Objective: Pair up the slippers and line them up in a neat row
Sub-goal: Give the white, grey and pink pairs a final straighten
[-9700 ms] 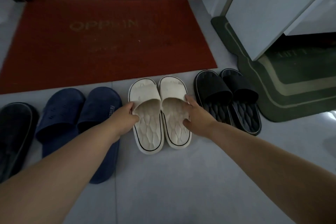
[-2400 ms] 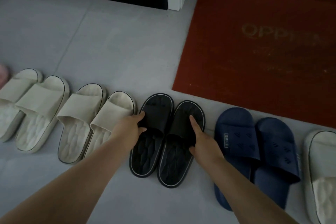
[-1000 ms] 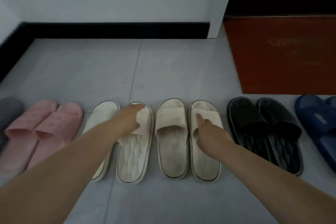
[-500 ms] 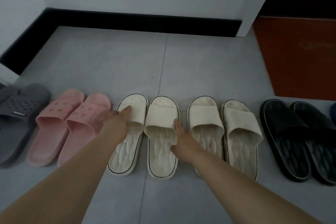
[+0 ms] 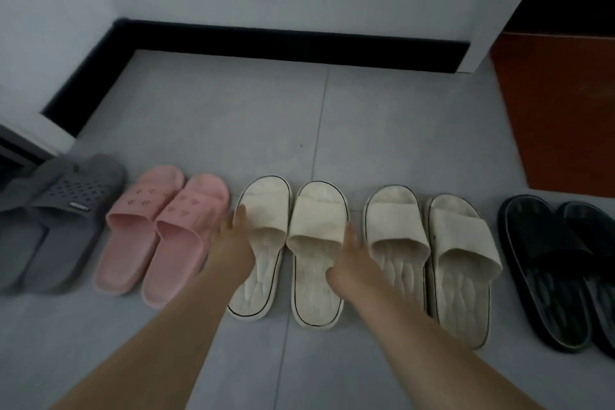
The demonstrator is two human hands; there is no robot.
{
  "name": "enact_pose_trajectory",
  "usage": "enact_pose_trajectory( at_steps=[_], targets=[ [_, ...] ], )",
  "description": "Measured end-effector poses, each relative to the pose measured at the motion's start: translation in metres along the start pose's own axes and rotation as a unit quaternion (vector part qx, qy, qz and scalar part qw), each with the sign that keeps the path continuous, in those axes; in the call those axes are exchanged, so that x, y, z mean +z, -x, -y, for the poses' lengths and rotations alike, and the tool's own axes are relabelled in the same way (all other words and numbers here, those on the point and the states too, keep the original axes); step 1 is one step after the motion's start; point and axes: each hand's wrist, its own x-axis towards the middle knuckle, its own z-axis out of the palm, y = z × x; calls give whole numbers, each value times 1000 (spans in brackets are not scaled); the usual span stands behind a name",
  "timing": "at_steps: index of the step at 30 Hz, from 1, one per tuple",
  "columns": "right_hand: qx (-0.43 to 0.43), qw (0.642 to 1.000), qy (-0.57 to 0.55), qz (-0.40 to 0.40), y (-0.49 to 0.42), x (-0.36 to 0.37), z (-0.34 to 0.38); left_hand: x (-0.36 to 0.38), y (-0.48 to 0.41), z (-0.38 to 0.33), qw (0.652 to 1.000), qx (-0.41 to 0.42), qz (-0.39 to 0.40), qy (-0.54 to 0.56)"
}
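Slippers stand in a row on the grey floor, toes toward the wall. From the left: a grey pair [image 5: 56, 223], a pink pair [image 5: 159, 230], a cream pair with black edging [image 5: 289, 243], a second cream pair [image 5: 429, 250] and a black pair [image 5: 559, 263]. My left hand [image 5: 233, 236] lies with straight fingers against the outer left side of the first cream pair. My right hand [image 5: 349, 260] presses its outer right side, with the thumb on the right slipper's insole. The two slippers sit side by side between my hands.
A white wall with a black skirting board [image 5: 283, 43] runs behind the row and turns a corner at the left. A red doormat [image 5: 559, 103] lies at the right. Bare floor tiles [image 5: 233, 123] stretch between the slippers and the wall.
Half a second ago my hands were at the same cream pair; the view has shifted slightly and the pair now sits closer together. Earlier I handled the other cream pair and the black pair.
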Motion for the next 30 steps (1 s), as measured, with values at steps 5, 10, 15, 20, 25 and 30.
enact_pose_trajectory(
  at_steps=[5, 10, 15, 20, 25, 30],
  targets=[
    [-54, 992, -108, 32, 29, -3, 23, -62, 55, 0, 992, 13, 120, -44],
    [-102, 983, -83, 125, 79, -20, 55, -145, 88, 18, 984, -8, 80, 159],
    [-197, 970, -49, 130, 54, 6, 108, -157, 38, 84, 975, -77, -34, 207],
    [-209, 967, -19, 142, 13, 83, 150, -104, -20, 158, 998, -52, 43, -11],
    [-165, 981, -46, 94, 3, 134, 171, -84, -44, 179, 992, 79, 94, 9],
    [-113, 990, -55, 64, -7, 141, 186, -67, -57, 194, 985, 94, 74, 123]
  ],
)
